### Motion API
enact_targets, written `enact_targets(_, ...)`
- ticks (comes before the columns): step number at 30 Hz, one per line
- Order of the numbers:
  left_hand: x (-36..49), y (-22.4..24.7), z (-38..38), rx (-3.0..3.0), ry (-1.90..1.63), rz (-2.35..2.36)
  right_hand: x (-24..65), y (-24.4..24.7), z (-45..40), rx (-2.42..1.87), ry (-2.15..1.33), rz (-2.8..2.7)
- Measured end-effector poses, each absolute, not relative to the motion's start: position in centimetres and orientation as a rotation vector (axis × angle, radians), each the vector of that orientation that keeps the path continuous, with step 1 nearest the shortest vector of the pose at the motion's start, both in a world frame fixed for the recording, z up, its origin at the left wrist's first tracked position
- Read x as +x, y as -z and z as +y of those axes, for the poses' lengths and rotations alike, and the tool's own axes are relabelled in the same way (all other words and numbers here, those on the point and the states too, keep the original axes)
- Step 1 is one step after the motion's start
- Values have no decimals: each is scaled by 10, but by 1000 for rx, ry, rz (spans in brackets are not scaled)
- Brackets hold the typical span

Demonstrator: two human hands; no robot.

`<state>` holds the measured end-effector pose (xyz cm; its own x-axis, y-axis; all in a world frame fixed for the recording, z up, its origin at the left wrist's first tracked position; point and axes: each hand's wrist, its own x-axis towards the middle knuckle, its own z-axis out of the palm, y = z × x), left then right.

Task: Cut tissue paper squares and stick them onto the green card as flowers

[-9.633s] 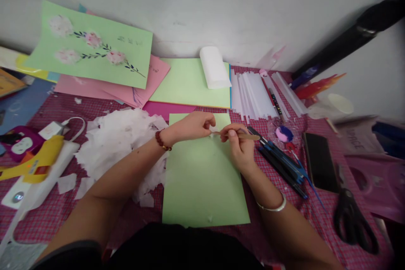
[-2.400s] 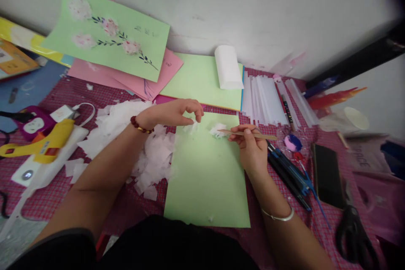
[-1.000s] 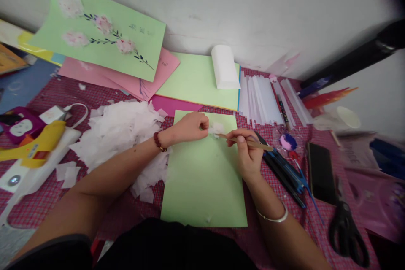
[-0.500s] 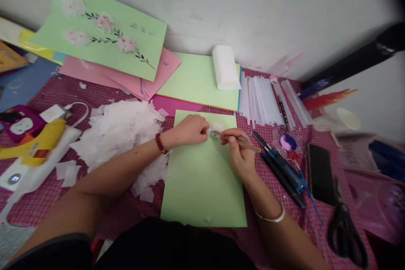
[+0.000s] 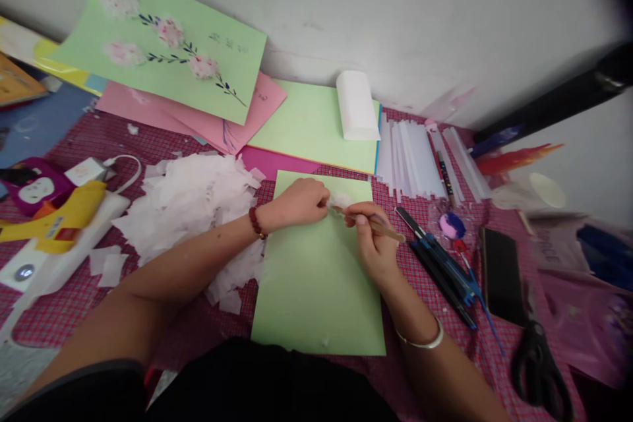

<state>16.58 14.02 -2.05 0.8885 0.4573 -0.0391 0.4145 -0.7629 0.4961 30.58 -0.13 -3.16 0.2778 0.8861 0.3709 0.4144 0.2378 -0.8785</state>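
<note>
A green sheet lies before me, with a small tuft of white paper near its top. My left hand rests on the sheet, left of the tuft, its fingers closed; what they may hold is hidden. In my right hand is a thin wooden stick, pinched between thumb and fingers, its tip at the tuft. Left of the sheet spreads a heap of white paper pieces.
A yellow glue gun lies on a white power strip at left. At right are pens, a phone and black scissors. Behind stand a flower picture, a tissue pack and white strips.
The whole view has shifted slightly. Both hands stay at the tuft, and the stick has moved only a little.
</note>
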Motion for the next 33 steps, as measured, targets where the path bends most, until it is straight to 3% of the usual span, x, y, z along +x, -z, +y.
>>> enact_targets(9,148,-4,161,2401,-27,695,308,29,-1,-1510,-366,-1556)
enact_targets(21,137,-3,182,2394,153,698,304,29,0,-1434,-171,-1891)
enact_targets(27,119,-4,203,2261,203,422,307,33,-4,-1456,-433,-1316)
enact_targets(33,122,-12,191,2371,203,719,318,35,0,-1288,-686,-741)
